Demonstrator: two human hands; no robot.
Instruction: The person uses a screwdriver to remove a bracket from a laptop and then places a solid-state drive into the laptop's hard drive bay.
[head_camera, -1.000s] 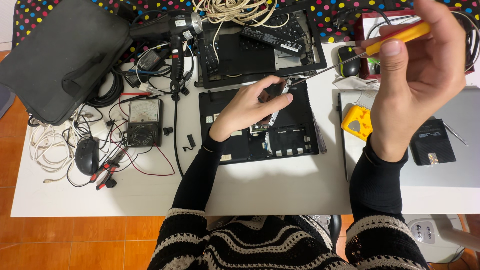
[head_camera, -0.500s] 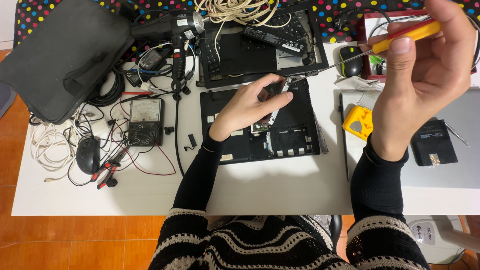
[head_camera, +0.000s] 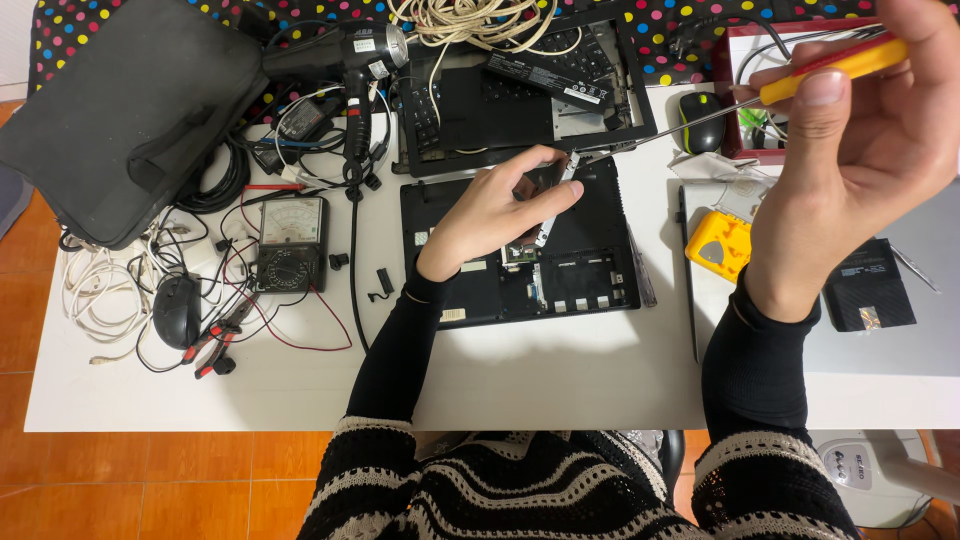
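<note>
My left hand (head_camera: 497, 207) rests over the opened black laptop base (head_camera: 585, 255) and pinches a small flat metal-edged part (head_camera: 548, 186) lifted off it. My right hand (head_camera: 858, 150) is raised close to the camera at the upper right. It grips a screwdriver by its yellow and red handle (head_camera: 838, 66). The thin metal shaft (head_camera: 650, 134) points left toward the part held by my left hand.
A black keyboard frame (head_camera: 520, 90) with cream cables lies behind the laptop base. A black bag (head_camera: 120, 110), an analog multimeter (head_camera: 289, 243), a mouse (head_camera: 177, 310), pliers and tangled wires fill the left side. A yellow box (head_camera: 718, 241) and a silver laptop (head_camera: 900, 330) sit right.
My right hand with the screwdriver has risen slightly and shifted right. My left hand stays on the small part over the laptop base.
</note>
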